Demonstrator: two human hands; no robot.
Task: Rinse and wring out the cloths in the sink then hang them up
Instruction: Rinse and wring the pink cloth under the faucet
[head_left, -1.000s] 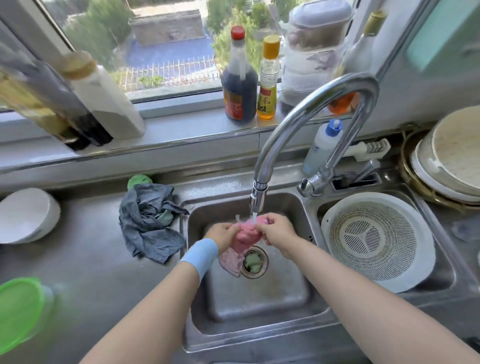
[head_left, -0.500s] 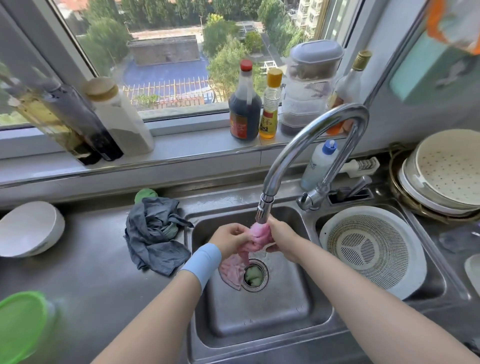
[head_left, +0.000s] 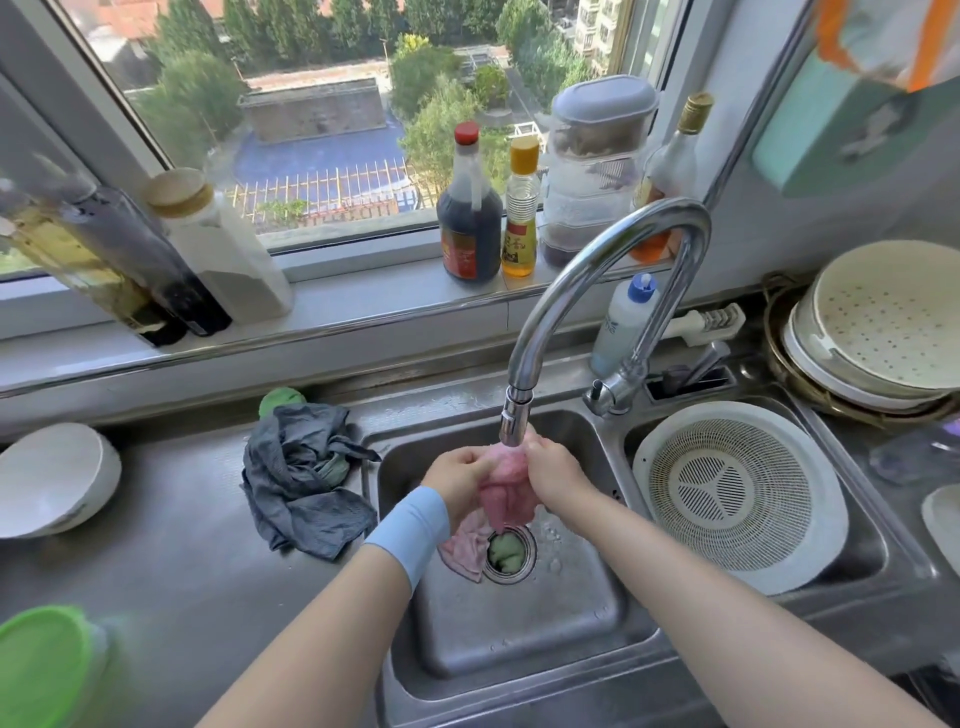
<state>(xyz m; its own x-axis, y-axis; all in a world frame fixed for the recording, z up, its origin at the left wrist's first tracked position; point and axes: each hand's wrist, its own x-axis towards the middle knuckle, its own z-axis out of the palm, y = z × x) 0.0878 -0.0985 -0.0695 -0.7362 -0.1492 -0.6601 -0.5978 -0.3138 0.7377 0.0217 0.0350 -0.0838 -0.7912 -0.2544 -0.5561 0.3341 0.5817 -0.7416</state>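
Head view: bunched pink fabric cloth (head_left: 506, 493), long axis vertical beneath the chrome tap nozzle (head_left: 515, 418) over the steel sink (head_left: 519, 649), is clenched at its top by curled fingers (head_left: 479, 462) of left hand (head_left: 460, 475) and right hand (head_left: 553, 465), equally near.

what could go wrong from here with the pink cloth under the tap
The pink cloth, gripped by the left hand and right hand, trails a tail at the drain, already holding a green wad; the basin may back up. Held close under the faucet nozzle, it could spray water onto the counter.
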